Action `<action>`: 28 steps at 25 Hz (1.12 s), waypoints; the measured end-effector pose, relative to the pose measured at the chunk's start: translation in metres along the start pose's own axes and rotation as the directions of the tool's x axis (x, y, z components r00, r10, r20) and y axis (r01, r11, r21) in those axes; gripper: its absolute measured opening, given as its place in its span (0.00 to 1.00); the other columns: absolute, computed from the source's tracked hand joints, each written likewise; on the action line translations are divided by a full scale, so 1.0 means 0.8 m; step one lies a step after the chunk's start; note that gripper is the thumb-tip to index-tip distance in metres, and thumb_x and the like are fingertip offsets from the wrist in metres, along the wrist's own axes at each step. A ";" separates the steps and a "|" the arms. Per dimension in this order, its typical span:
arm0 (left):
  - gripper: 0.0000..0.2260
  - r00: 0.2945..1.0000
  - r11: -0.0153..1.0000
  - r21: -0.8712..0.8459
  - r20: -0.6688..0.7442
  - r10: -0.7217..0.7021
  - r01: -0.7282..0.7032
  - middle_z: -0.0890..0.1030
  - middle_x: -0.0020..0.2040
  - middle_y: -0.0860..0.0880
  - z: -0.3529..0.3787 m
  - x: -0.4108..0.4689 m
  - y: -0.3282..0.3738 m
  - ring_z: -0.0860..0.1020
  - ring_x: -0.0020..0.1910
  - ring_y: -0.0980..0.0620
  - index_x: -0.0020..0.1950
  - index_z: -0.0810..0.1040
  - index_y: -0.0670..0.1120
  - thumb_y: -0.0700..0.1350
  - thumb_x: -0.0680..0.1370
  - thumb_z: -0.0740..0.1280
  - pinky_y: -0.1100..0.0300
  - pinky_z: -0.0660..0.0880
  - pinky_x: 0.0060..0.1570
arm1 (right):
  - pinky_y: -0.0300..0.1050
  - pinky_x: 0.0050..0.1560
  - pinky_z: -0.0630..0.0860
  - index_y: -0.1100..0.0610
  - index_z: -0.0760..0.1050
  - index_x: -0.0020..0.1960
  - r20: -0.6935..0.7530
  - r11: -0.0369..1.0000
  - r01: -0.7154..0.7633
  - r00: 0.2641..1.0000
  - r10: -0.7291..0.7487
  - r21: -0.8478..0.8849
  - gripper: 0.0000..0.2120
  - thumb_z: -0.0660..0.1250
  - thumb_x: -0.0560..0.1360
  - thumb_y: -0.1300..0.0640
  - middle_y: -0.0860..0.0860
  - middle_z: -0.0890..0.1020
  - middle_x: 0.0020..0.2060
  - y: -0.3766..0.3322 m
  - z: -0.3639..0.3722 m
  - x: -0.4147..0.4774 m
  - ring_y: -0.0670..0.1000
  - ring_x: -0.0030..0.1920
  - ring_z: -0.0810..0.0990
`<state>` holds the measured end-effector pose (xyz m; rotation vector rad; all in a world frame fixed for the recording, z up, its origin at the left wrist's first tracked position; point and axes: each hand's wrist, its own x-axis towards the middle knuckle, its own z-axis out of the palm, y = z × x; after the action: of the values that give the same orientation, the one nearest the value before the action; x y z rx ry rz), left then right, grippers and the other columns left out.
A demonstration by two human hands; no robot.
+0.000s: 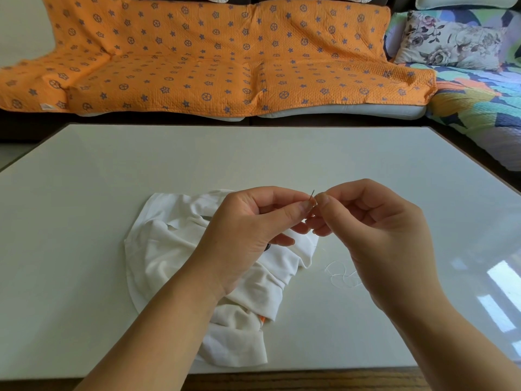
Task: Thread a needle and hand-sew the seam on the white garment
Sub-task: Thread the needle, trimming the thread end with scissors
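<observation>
A crumpled white garment (169, 249) lies on the white table (84, 193), partly under my left forearm. Above it, my left hand (248, 230) pinches a thin needle (312, 194) between thumb and forefinger, its end sticking up. My right hand (375, 230) is held right beside it, thumb and forefinger pinched together at the needle; the thread end in that pinch is too fine to see. A loose coil of white thread (342, 273) lies on the table under my right hand.
A sofa with an orange star-patterned cover (214, 57) stands behind the table. A floral cushion (451, 40) and a colourful quilt (479, 108) are at the right. Something small and orange (262, 319) peeks from under the garment.
</observation>
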<state>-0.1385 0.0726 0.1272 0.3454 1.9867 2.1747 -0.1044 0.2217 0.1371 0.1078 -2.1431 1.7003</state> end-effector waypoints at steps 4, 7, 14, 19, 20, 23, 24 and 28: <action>0.11 1.000 1.000 0.007 0.003 0.000 0.000 0.86 0.39 0.50 0.000 0.001 0.000 0.83 0.41 0.55 0.46 0.85 0.48 0.51 0.68 0.71 0.62 0.78 0.39 | 0.48 0.41 0.82 0.55 0.81 0.38 -0.001 1.000 0.002 1.000 -0.002 -0.006 0.06 0.70 0.73 0.62 0.48 0.85 0.31 0.000 0.000 0.000 0.49 0.34 0.84; 0.10 1.000 1.000 0.016 0.000 0.000 0.000 0.86 0.39 0.50 -0.001 0.001 0.000 0.83 0.41 0.55 0.46 0.85 0.48 0.50 0.68 0.71 0.60 0.78 0.41 | 0.47 0.41 0.82 0.55 0.81 0.38 -0.001 1.000 0.002 1.000 -0.002 0.000 0.06 0.70 0.73 0.62 0.49 0.85 0.31 0.001 0.000 0.001 0.49 0.34 0.84; 0.11 1.000 0.999 0.032 0.004 0.004 -0.004 0.86 0.40 0.50 -0.001 0.001 0.000 0.82 0.41 0.55 0.47 0.85 0.48 0.50 0.69 0.71 0.61 0.78 0.40 | 0.50 0.41 0.82 0.55 0.81 0.39 0.001 1.000 0.013 1.000 -0.013 0.013 0.05 0.70 0.73 0.62 0.49 0.85 0.31 0.003 0.001 0.000 0.50 0.34 0.84; 0.11 1.000 0.999 0.033 0.006 0.011 -0.011 0.85 0.39 0.50 -0.001 0.000 0.000 0.82 0.41 0.55 0.47 0.85 0.48 0.50 0.68 0.71 0.61 0.79 0.40 | 0.50 0.41 0.82 0.55 0.81 0.39 0.002 1.000 0.016 1.000 -0.016 0.018 0.06 0.70 0.73 0.61 0.49 0.85 0.31 0.004 0.001 0.001 0.50 0.34 0.84; 0.11 1.000 0.999 0.035 0.006 0.012 -0.012 0.86 0.39 0.50 -0.001 0.000 0.000 0.82 0.41 0.55 0.47 0.85 0.48 0.50 0.68 0.71 0.61 0.79 0.40 | 0.50 0.41 0.82 0.55 0.81 0.39 0.003 1.000 0.015 1.000 -0.015 0.018 0.06 0.70 0.73 0.61 0.49 0.85 0.31 0.004 0.001 0.001 0.50 0.34 0.84; 0.11 1.000 0.999 0.042 0.010 0.014 -0.015 0.86 0.40 0.50 -0.002 0.000 0.001 0.82 0.41 0.56 0.47 0.86 0.48 0.50 0.68 0.71 0.62 0.78 0.40 | 0.51 0.41 0.82 0.55 0.82 0.39 0.013 1.000 0.012 1.000 -0.012 0.028 0.06 0.70 0.74 0.61 0.50 0.85 0.31 0.005 0.001 0.001 0.51 0.35 0.85; 0.11 1.000 0.999 0.043 0.011 0.017 -0.017 0.86 0.40 0.49 -0.002 0.000 0.001 0.82 0.41 0.56 0.47 0.86 0.48 0.50 0.68 0.71 0.62 0.78 0.40 | 0.50 0.41 0.82 0.55 0.82 0.39 0.015 0.999 0.013 1.000 -0.013 0.031 0.06 0.70 0.74 0.61 0.50 0.85 0.31 0.006 0.001 0.001 0.51 0.35 0.85; 0.11 1.000 0.998 0.057 0.010 0.023 -0.024 0.86 0.41 0.49 -0.002 -0.001 0.001 0.83 0.42 0.55 0.47 0.86 0.49 0.51 0.68 0.70 0.63 0.79 0.40 | 0.45 0.40 0.81 0.54 0.82 0.40 0.022 0.998 0.021 1.000 -0.022 0.051 0.06 0.70 0.74 0.60 0.50 0.85 0.31 0.006 0.001 0.001 0.50 0.34 0.84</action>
<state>-0.1384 0.0711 0.1276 0.3881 2.0538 2.1291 -0.1073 0.2225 0.1327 0.1642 -2.1075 1.7504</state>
